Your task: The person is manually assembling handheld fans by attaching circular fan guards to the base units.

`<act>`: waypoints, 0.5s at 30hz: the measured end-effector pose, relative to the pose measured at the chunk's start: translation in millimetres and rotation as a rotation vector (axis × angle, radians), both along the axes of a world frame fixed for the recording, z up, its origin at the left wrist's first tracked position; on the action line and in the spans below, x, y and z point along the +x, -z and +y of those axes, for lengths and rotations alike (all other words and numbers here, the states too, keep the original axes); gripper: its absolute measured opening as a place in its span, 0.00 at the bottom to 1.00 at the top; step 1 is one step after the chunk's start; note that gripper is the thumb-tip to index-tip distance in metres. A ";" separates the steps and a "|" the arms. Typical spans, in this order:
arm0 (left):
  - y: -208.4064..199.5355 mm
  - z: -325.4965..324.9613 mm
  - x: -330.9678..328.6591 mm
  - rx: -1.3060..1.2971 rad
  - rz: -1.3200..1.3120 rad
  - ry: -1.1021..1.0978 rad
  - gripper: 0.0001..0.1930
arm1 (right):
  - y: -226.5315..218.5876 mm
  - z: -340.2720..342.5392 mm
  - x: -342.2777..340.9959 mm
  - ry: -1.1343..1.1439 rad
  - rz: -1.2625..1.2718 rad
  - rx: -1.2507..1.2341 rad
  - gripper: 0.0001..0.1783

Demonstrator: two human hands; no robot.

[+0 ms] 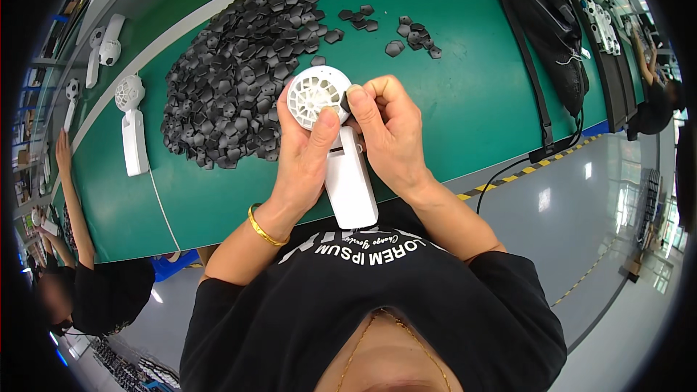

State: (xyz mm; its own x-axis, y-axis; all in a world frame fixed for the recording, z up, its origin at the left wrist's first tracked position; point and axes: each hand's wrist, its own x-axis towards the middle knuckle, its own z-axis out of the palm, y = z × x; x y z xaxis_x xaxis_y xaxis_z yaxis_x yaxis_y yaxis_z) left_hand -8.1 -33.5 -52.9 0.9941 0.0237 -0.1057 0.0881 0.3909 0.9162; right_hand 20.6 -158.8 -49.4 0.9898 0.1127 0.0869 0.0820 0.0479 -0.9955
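Note:
A white handheld fan (350, 190) is in front of my chest, its round slotted head up and its handle pointing down toward me. My left hand (303, 154) is closed around the left side of the head, thumb lying over the grille. With thumb and bent forefinger, my right hand (393, 133) pinches a small black piece (345, 101) against the right side of the head. The fingers cover most of that piece. Just beyond the left hand lies a large heap of black pentagonal pieces (232, 76).
Several loose pentagons (414, 35) lie apart on the green table (465, 101). Another white fan (133, 127) lies at the left, by a thin white cord. A black bag (548, 36) with a strap occupies the right end. Co-workers (109, 287) sit at left and far right.

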 end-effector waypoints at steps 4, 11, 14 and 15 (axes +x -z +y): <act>5.5 -0.7 -4.3 0.050 -0.053 -0.022 0.34 | 11.2 1.9 -2.8 0.010 -0.015 0.019 0.10; -8.1 2.1 -9.8 -0.088 -0.018 0.147 0.34 | 1.9 -14.7 5.7 -0.209 0.084 0.196 0.14; -4.3 2.8 -8.8 -0.047 -0.015 0.159 0.33 | -0.3 -24.5 9.7 -0.336 0.153 0.181 0.19; -3.6 3.0 -8.3 -0.026 -0.012 0.165 0.33 | -0.5 -26.8 10.2 -0.377 0.179 0.151 0.21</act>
State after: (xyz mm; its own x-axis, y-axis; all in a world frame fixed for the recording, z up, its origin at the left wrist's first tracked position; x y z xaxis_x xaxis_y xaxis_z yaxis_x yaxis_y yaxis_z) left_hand -16.4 -30.5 -49.3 0.9855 -0.1422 -0.0925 0.1423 0.3959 0.9072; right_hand 30.8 -185.6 -48.9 0.8831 0.4675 -0.0389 -0.1421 0.1876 -0.9719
